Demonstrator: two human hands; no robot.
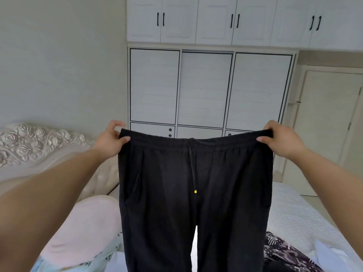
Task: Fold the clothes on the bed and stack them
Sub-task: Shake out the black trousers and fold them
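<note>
A pair of black drawstring trousers [196, 183] hangs upright in front of me, stretched flat at the waistband, legs running down out of view. My left hand [110, 140] pinches the waistband's left corner. My right hand [280, 140] pinches its right corner. A black cord with a yellow tip [195, 191] dangles down the middle. The bed [294, 209] with its white quilted cover lies below and behind the trousers. A dark patterned garment [284, 252] lies on the bed at lower right.
A pink pillow [82, 232] and a pale floral cloth [98, 260] lie at lower left. A carved cream headboard [35, 146] stands on the left. A white wardrobe [206, 89] fills the far wall, with a door [330, 122] to its right.
</note>
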